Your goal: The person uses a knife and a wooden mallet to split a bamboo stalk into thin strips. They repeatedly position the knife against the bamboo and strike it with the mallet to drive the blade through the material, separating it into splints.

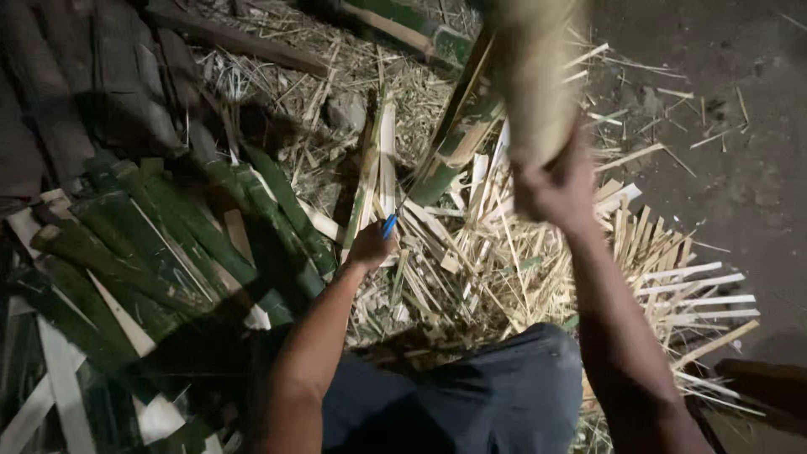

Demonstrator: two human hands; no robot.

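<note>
I see the blue-handled tool [388, 225] low in the middle, just above my knees, set against an upright split bamboo strip [380, 168] that stands on the littered ground. My left hand [370, 245] is wrapped around that handle, fingers curled tight on it. My right hand [556, 187] is raised higher and to the right, its fingers closed around the base of a thick pale bamboo billet [531, 76], which is blurred. Beside the strip a green bamboo stalk [458, 134] leans away toward the top. Pale split slats [672, 286] lie fanned out on the right, near the dark bare floor [740, 168]. Green bamboo halves [168, 244] are heaped on the left.
</note>
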